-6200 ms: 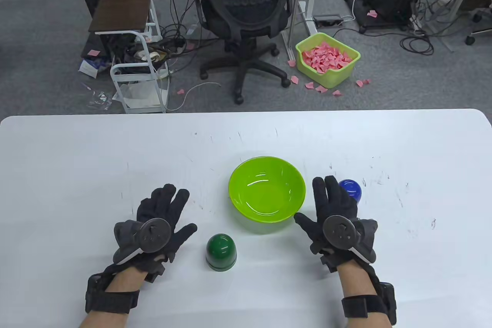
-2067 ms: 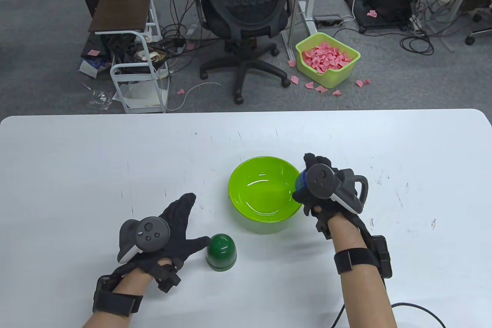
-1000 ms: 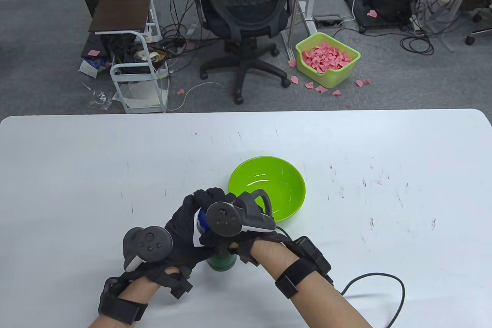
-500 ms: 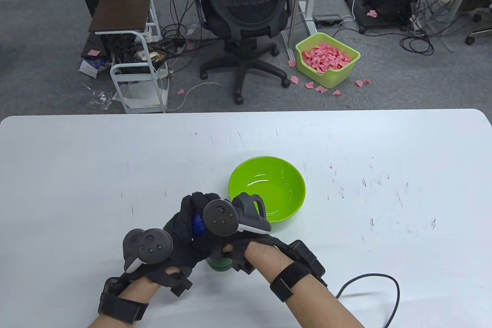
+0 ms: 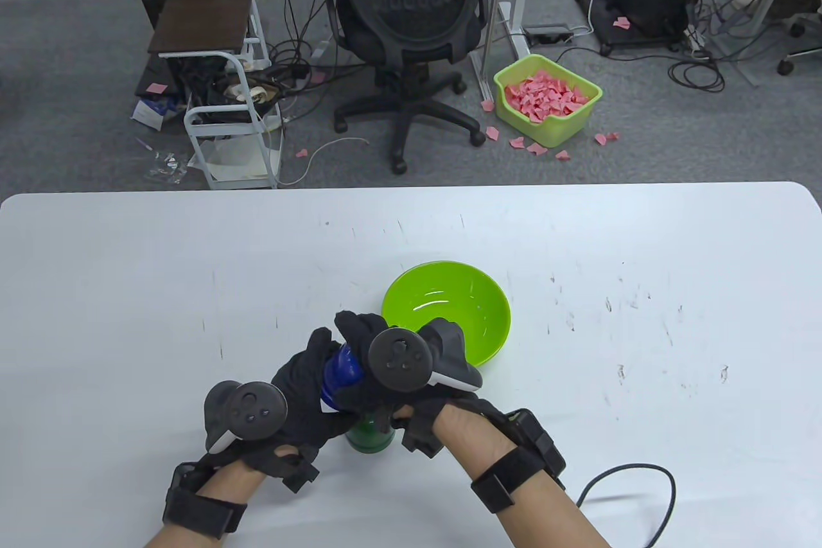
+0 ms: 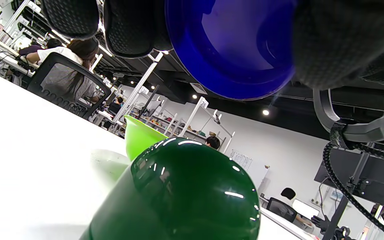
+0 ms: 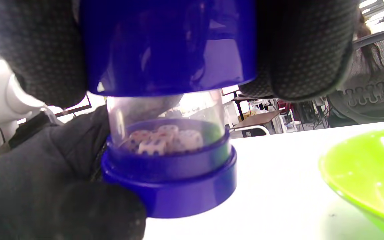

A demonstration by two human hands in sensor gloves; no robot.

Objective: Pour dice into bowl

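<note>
A blue dice cup (image 5: 340, 371) is held between both hands above a green dome dice cup (image 5: 369, 435) that stands on the table. My right hand (image 5: 359, 342) grips the blue dome cover (image 7: 168, 46) from above. My left hand (image 5: 314, 378) holds the blue base (image 7: 168, 176) from the side. In the right wrist view the cover is raised off the base, a clear inner wall shows, and several white dice (image 7: 162, 140) lie in the base. The lime green bowl (image 5: 478, 297) stands just right of the hands and looks empty.
The white table (image 5: 642, 317) runs wide on both sides. The left wrist view shows the blue base's underside (image 6: 238, 43), the green cup (image 6: 185, 193) and the bowl's rim (image 6: 138, 135). A black cable (image 5: 642, 477) trails from my right arm.
My right hand carried the blue cup from right of the bowl over to my left hand. In the last half second it rose slightly, and more of the blue cup shows.
</note>
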